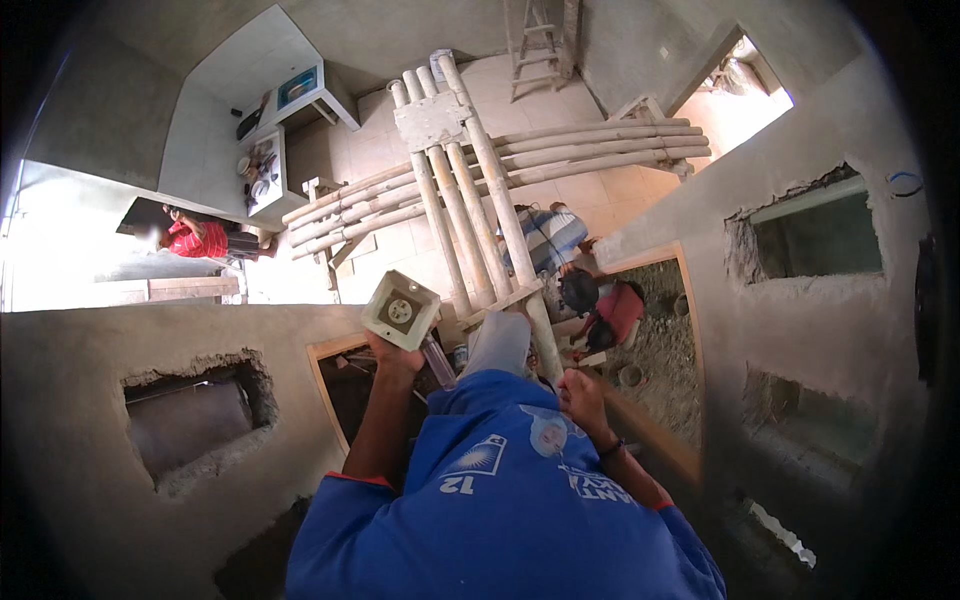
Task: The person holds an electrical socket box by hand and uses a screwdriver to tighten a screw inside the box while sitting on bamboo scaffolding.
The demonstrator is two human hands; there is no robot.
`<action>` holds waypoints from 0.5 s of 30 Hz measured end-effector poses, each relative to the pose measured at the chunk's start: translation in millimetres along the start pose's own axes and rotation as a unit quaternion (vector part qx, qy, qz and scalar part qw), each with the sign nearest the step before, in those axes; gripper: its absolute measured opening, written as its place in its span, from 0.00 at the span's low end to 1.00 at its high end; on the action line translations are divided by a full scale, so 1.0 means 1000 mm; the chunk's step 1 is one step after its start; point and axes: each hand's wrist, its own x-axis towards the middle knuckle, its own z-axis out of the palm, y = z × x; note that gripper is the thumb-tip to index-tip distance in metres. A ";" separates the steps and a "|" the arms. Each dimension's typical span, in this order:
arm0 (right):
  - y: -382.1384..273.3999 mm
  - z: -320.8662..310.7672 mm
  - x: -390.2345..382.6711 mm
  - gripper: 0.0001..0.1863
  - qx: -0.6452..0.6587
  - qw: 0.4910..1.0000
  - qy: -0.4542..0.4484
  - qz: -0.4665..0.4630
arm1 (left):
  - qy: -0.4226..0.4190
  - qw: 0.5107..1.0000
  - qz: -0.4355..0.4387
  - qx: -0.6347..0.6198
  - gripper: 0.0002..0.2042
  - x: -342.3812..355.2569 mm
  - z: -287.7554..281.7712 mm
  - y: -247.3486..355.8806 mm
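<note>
My left hand [397, 358] is closed under a cream square box [401, 310], lifted to the left of my knee. A round fitting with holes sits in the middle of its open face, and it looks like an electrical box with a socket. Just beside that hand, a clear, tube-like object [438, 362] slants downward; whether the hand touches it I cannot tell. Near my right thigh, my right hand [583, 400] has its fingers curled. What lies inside them, if anything, is hidden.
Bamboo poles [470, 215] and a plaster-smeared board [432, 122] stretch ahead over the tiled floor. Two people work below at the right, by a framed opening [690, 330]; another person in red [205, 240] is at far left. Rough wall openings [200, 420] flank me. A ladder [537, 50] stands behind.
</note>
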 end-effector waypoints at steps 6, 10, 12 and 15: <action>-0.021 0.008 0.014 0.18 0.105 0.991 0.040 0.071 | -0.016 1.000 0.000 0.026 0.31 0.018 -0.005 0.006; -0.036 0.021 0.046 0.14 0.153 0.986 -0.006 0.069 | -0.048 0.998 -0.016 0.041 0.33 0.052 0.002 0.024; -0.051 0.034 0.063 0.12 0.150 0.987 -0.021 0.050 | -0.037 0.997 -0.028 0.054 0.33 0.080 -0.006 0.028; -0.081 0.062 0.089 0.10 0.146 0.988 -0.028 0.030 | -0.005 0.999 -0.033 0.033 0.33 0.122 -0.005 0.037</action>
